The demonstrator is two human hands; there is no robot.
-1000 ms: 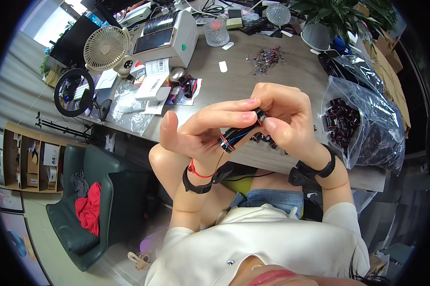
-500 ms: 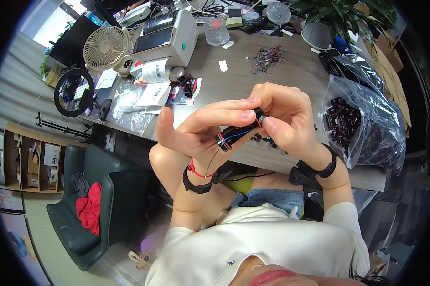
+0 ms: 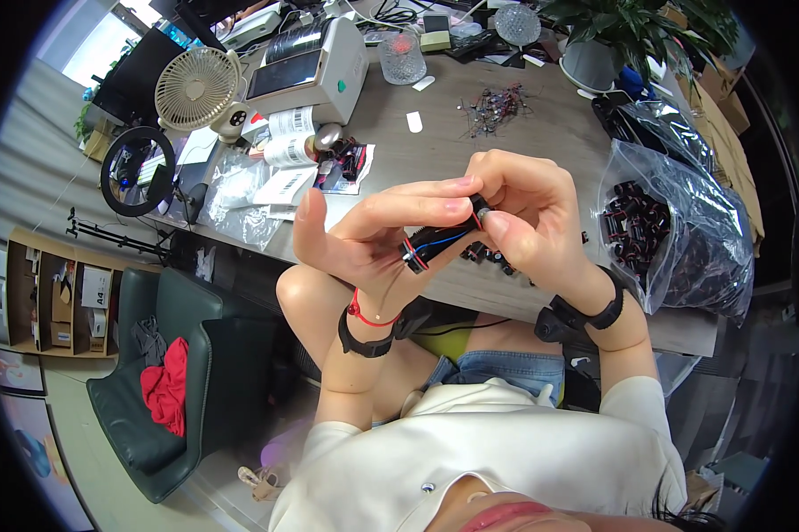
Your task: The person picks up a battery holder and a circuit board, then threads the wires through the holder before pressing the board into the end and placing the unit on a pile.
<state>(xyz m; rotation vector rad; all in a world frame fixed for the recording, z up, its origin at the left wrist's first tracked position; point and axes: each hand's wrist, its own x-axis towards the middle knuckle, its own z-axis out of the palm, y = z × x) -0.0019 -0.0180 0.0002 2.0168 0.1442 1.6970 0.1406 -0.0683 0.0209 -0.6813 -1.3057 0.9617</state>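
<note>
Above the table's near edge, both hands hold a black cylindrical part [image 3: 435, 244] with a blue and a red wire along its side. My left hand [image 3: 364, 235] is closed on it with the fingers along its top and the thumb stretched away. My right hand [image 3: 541, 208] pinches its upper right end between thumb and bent fingers. The exact grip at that end is partly hidden by the fingertips. Several similar dark parts [image 3: 488, 257] lie on the table just below and behind the hands.
A clear plastic bag [image 3: 705, 235] full of dark wired parts lies at right. Small leaded components [image 3: 497, 111] are heaped farther back. At left are a white label printer [image 3: 346, 75], barcode labels [image 3: 288, 151], a fan [image 3: 195, 89] and a ring light [image 3: 107, 173]. A potted plant [image 3: 590, 66] stands back right.
The black part has turned slightly in my fingers, showing more of the blue wire; the thin lead hanging from its lower end no longer shows. The barcode labels by the printer have shifted.
</note>
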